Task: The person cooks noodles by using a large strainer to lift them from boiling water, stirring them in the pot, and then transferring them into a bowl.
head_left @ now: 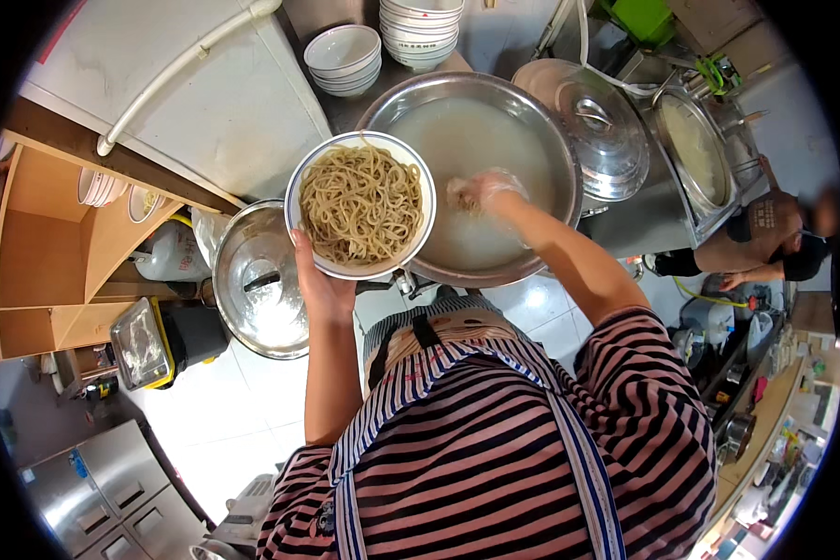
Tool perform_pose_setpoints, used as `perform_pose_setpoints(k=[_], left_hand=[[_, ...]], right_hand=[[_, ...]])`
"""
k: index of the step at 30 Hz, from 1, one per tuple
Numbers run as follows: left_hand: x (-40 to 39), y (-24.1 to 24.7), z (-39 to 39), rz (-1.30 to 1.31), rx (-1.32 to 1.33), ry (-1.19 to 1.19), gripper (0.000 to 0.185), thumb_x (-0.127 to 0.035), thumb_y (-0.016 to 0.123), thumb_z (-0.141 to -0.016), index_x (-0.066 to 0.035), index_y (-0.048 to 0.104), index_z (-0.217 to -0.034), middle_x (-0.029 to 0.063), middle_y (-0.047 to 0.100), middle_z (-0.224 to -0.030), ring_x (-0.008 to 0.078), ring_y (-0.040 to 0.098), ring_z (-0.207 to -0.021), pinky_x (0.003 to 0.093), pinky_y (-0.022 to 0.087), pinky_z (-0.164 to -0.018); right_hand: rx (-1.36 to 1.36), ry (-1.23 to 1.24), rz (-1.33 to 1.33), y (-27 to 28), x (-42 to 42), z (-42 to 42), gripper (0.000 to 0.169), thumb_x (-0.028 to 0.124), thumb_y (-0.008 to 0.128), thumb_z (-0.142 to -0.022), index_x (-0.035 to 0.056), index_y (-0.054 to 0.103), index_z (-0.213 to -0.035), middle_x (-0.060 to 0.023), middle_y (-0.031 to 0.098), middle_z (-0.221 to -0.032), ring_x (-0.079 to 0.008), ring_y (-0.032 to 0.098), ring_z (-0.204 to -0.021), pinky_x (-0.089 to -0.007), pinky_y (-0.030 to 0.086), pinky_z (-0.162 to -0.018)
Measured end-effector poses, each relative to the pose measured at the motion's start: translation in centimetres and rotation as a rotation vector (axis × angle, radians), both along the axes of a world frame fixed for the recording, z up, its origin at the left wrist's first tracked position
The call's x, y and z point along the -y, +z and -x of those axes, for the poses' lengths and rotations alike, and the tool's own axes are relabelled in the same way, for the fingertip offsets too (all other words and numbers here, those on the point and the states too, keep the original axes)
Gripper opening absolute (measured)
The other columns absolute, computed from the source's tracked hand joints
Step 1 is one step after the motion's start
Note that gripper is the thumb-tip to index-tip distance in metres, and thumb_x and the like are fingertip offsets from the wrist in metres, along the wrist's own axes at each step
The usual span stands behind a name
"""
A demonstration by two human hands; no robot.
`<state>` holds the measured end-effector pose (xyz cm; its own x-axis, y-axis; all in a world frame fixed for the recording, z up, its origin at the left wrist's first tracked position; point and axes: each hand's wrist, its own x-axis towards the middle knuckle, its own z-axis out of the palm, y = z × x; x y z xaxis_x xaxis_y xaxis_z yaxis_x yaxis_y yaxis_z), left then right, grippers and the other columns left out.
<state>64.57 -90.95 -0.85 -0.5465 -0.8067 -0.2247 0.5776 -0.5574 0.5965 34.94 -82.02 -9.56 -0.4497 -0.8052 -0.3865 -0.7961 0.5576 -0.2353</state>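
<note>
My left hand (327, 287) holds a white bowl with a blue-lined rim (428, 203) from below and the side, thumb against its outer wall. Brown noodles (364, 203) fill the bowl, which overlaps the left edge of a large steel basin (572, 175). Cloudy water (490, 136) stands in the basin. Over the water, toward the basin's middle, is my right hand (488, 192), covered by a clear plastic glove. Its fingers are curled around a small clump of noodles (470, 204); the fingertips are partly hidden.
Stacked white bowls (343, 59) and a taller stack (420, 31) stand behind the basin. A steel lid (588, 119) lies at its right, another round lid (255, 308) at lower left. Farther right are a steel pot (693, 147) and another person (763, 231).
</note>
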Motion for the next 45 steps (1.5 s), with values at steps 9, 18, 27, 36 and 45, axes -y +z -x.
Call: perform_pose_setpoints(k=[9,18,27,36,45], left_hand=[[0.7,-0.8,0.9,-0.029,-0.065,-0.039,0.062,-0.048,0.042,-0.092,-0.004,0.033,-0.134,0.0138,0.040,-0.135,0.0294,0.042,-0.122,0.0439,0.038,-0.099],[1.1,-1.0,0.9,-0.013,-0.067,-0.065,0.058,-0.044,0.040,-0.093,-0.004,0.032,-0.134,0.0145,0.040,-0.135,0.0306,0.043,-0.121,0.0444,0.038,-0.099],[2.7,-1.9,3.1,0.040,0.176,-0.163,0.065,-0.054,0.048,-0.087,-0.007,0.030,-0.128,0.0133,0.048,-0.123,0.0274,0.055,-0.106,0.0415,0.053,-0.075],[2.0,-4.9,10.2,0.066,0.449,-0.324,0.071,-0.063,0.053,-0.079,-0.016,0.029,-0.126,0.0064,0.049,-0.118,0.0212,0.053,-0.104,0.0393,0.043,-0.074],[0.5,-5.1,11.0,-0.119,-0.089,-0.333,0.063,-0.056,0.037,-0.090,-0.012,0.034,-0.135,0.0090,0.040,-0.136,0.0247,0.047,-0.118,0.0441,0.044,-0.091]], right_hand=[[0.253,-0.254,0.992,18.9,0.1,2.5,0.035,0.037,0.048,-0.091,0.0054,0.063,-0.091,-0.0049,0.058,-0.078,-0.0201,0.056,-0.078,-0.0308,0.044,-0.075],[0.134,-0.101,1.063,28.7,2.3,1.7,0.033,0.036,0.051,-0.089,0.0061,0.063,-0.093,-0.0076,0.059,-0.084,-0.0212,0.056,-0.083,-0.0317,0.044,-0.077],[-0.187,0.088,0.908,46.2,2.6,-1.8,0.030,0.035,0.053,-0.088,0.0067,0.063,-0.095,-0.0103,0.059,-0.091,-0.0222,0.056,-0.089,-0.0327,0.044,-0.079],[-0.221,0.139,0.648,46.6,2.1,-1.8,0.029,0.033,0.056,-0.086,0.0074,0.063,-0.097,-0.0130,0.060,-0.098,-0.0232,0.057,-0.094,-0.0336,0.044,-0.082],[0.549,0.003,0.717,32.2,3.6,-1.4,0.028,0.032,0.059,-0.085,0.0080,0.063,-0.098,-0.0157,0.060,-0.104,-0.0242,0.057,-0.099,-0.0346,0.045,-0.084]])
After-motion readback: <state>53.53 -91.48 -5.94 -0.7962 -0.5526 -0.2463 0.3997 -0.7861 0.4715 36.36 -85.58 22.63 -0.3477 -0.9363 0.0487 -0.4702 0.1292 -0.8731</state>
